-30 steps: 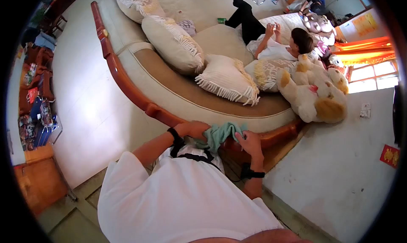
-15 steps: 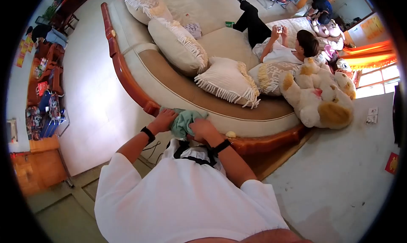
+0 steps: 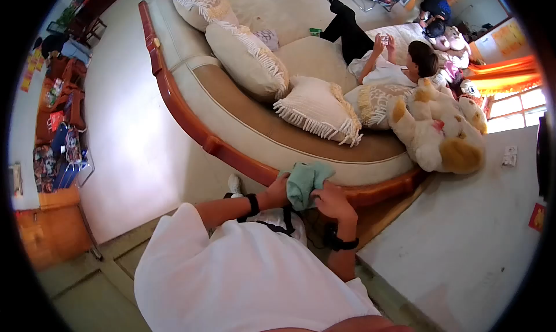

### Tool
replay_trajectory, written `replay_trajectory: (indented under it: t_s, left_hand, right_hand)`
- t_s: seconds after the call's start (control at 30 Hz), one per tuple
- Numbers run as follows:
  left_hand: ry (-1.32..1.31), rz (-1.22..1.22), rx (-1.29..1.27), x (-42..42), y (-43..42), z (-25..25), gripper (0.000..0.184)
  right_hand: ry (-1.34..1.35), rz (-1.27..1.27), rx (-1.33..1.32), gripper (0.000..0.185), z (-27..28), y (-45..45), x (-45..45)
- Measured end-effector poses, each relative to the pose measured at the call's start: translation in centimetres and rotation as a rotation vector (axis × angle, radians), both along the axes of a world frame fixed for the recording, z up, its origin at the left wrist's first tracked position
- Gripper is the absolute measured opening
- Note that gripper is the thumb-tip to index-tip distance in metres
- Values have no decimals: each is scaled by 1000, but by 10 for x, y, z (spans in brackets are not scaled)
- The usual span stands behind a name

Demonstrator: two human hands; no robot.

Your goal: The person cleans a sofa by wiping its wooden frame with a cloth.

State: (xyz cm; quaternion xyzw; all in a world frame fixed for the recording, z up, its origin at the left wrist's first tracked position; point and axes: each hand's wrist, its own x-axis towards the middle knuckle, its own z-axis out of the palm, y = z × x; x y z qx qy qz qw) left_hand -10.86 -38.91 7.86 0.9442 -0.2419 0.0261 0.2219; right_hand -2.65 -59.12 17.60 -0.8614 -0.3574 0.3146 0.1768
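A crumpled green cloth (image 3: 306, 184) is bunched between my two hands, over the wooden trim (image 3: 246, 164) along the back of the curved sofa (image 3: 341, 168). My left hand (image 3: 277, 191) is closed on the cloth's left side, with its fingertips partly hidden by the fabric. From the right, my right hand (image 3: 335, 200) grips the lower right edge of the cloth with bent fingers. Each wrist wears a black band.
Fringed cushions (image 3: 318, 106) and a large plush toy (image 3: 443, 135) rest along the sofa back. A person (image 3: 394, 65) reclines on the seat, holding a small object. A white wall (image 3: 452, 216) rises at right. Further people are at the far left and upper right.
Both hands and the green cloth have moved right along the sofa's wooden trim. A white shoe has come into sight below my left arm.
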Motion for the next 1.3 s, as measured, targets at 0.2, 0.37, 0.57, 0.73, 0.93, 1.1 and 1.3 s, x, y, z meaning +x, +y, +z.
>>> replay_trajectory:
  t_s: [0.2,0.37,0.57,0.73,0.93,1.1,1.3]
  left_hand:
    - [-36,-130,38,-8,53,-37,50]
    - [135,23,95,-32,155,-38,46]
    - [-43,105,465,-43,247,-41,46]
    - [122,338,72,-40,304,-13,54]
    - [-65,398,310,-31,267,-18,44]
    - [283,158,0,0,183,-36,47]
    - [159,-342,-134,39,67,-51,45]
  right_hand:
    - [-243,-134,-71,31,-23,54,-15]
    - [-71,-169,-16,37,-55,140,-14]
    - [-414,-33,146,59,-124,248,-35]
    - [-418,6,140,70,-110,303,-50]
    - [-272,-24,96,64,-102,274,-38]
    - [-9,99,-212,57,-84,201,2]
    - [-225,53,-430,56,-42,87,-2]
